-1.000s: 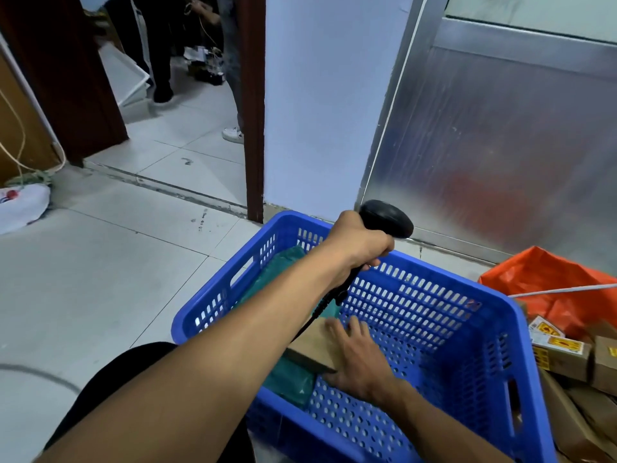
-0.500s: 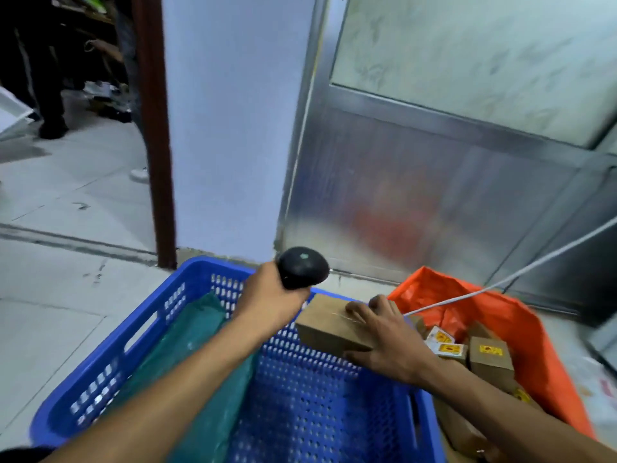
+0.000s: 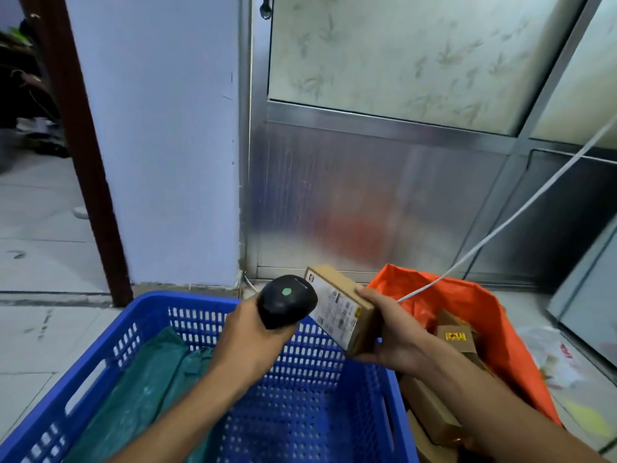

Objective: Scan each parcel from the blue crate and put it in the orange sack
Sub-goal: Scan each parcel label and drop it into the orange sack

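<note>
The box, flat in the crate a second ago, is now lifted and tilted, label toward the scanner, just left of the sack. Right hand fingers wrap the box; left hand fingers are closed around the scanner. Its green light suggests the scan registered; the sack comes next.

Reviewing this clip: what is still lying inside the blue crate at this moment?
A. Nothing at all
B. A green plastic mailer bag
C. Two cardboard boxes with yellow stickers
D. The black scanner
B. A green mailer bag lies along the left side of the blue crate; the scanner is in the left hand, and the stickered boxes sit in the orange sack.
</note>
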The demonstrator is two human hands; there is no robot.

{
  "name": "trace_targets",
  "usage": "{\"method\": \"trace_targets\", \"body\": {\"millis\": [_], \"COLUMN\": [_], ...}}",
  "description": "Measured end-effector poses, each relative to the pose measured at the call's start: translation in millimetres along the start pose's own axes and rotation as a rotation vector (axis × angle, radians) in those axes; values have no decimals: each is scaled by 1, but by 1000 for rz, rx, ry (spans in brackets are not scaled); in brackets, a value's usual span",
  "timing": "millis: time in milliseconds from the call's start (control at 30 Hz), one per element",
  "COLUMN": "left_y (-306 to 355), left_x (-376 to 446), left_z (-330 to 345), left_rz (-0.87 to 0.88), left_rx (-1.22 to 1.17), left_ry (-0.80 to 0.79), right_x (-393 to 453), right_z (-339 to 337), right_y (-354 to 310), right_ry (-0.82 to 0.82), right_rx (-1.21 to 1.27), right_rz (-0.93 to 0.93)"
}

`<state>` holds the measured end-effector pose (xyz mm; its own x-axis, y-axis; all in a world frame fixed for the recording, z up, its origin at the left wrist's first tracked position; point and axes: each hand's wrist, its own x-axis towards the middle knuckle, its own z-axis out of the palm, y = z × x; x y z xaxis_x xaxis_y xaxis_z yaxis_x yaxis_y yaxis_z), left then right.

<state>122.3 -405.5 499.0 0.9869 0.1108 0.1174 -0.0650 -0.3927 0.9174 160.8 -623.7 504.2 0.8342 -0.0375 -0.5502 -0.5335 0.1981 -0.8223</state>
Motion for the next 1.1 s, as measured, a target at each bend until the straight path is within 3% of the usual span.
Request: {"method": "trace_targets", "body": {"millis": [467, 600, 1100], "left_y": [-3, 0, 4], "left_x": [-12, -19, -25], "left_z": [10, 11, 14], "left_rz": [-64, -103, -192], "left_rx": [-62, -24, 16], "left_ry": [-58, -127, -142], "right_x": [24, 28, 30], "right_z": [-38, -40, -48], "right_y": [-2, -3, -2], "right_ry": [-18, -29, -32], "right_rx": [75, 76, 38], "right_rz": [98, 94, 73]}}
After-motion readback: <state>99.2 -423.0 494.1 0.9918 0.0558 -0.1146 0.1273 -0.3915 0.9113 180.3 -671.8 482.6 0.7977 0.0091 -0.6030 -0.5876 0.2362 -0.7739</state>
